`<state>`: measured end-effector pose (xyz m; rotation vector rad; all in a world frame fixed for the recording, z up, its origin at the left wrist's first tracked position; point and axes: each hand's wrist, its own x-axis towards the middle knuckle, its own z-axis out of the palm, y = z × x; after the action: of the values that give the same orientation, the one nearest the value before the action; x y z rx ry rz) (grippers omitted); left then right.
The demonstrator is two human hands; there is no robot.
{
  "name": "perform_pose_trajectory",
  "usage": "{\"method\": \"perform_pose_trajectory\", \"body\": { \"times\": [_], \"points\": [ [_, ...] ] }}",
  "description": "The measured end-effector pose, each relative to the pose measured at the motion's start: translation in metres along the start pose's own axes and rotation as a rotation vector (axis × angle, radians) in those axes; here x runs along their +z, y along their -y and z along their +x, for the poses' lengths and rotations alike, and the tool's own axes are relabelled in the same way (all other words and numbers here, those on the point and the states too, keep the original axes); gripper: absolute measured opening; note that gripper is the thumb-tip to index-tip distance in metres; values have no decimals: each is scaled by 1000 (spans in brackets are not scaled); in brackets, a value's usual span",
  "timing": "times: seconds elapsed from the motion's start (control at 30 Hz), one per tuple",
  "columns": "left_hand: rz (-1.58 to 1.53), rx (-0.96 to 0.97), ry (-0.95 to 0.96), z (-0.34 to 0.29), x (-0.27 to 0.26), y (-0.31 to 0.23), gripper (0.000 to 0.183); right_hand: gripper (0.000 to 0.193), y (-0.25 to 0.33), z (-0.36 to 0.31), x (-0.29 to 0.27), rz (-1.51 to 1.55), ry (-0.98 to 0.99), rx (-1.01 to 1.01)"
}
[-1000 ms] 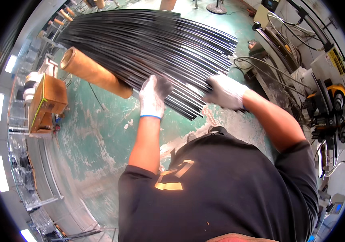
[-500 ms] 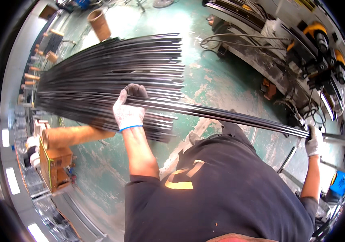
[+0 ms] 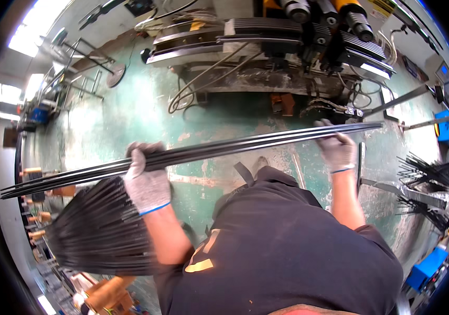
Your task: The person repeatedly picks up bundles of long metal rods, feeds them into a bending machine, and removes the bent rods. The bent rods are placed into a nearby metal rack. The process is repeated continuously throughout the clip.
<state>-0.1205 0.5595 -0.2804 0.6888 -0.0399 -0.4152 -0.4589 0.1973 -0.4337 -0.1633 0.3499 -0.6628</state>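
A bundle of long, thin black rods or tubes (image 3: 224, 149) stretches across in front of me, its left end a little lower in the picture than its right. My left hand (image 3: 148, 178), in a pale knit glove with a blue cuff, is closed around the bundle left of its middle. Near the right end my right hand (image 3: 335, 147), gloved the same way, grips the rods, with fingertips showing above them. Below and behind my left forearm lies a wide spread of similar black rods (image 3: 104, 231); what carries them is hidden.
A long machine bench (image 3: 266, 79) with hanging cables (image 3: 182, 97) runs along the far side. More black rods (image 3: 429, 173) rest on a rack at right, near a blue box (image 3: 429, 269). Cardboard tubes (image 3: 110, 294) lie at lower left; a round-based stand (image 3: 116, 76) is at far left.
My body has turned right, so the machine bench now lies ahead and the rod pile at lower left. The held bundle has come clear of the pile, both hands still on it.
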Motion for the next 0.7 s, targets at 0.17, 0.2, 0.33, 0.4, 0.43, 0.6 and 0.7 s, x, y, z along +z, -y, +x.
{"method": "perform_pose_trajectory", "body": {
  "times": [0.17, 0.2, 0.33, 0.4, 0.43, 0.6, 0.7],
  "points": [
    [157, -137, 248, 70, 65, 38, 26, 15, -2, 72, 29, 26, -401, -206],
    [179, -95, 288, 89, 73, 25, 30, 18, 12, 79, 34, -28, -407, -259],
    [210, -79, 368, 173, 76, -29, 34, 28, 80, 121, 7, -17, -318, -496],
    [202, -87, 357, 217, 55, -27, 32, 29, 99, 142, 14, 23, -267, -585],
    [199, -102, 363, 234, 52, -17, 30, 31, 102, 152, 30, 32, -269, -620],
    [288, -144, 282, 304, 45, 44, 27, 34, 114, 220, 74, -22, -453, -674],
    [230, -188, 120, 356, 44, 77, 33, 31, 111, 271, 81, -120, -470, -760]
  ]
}}
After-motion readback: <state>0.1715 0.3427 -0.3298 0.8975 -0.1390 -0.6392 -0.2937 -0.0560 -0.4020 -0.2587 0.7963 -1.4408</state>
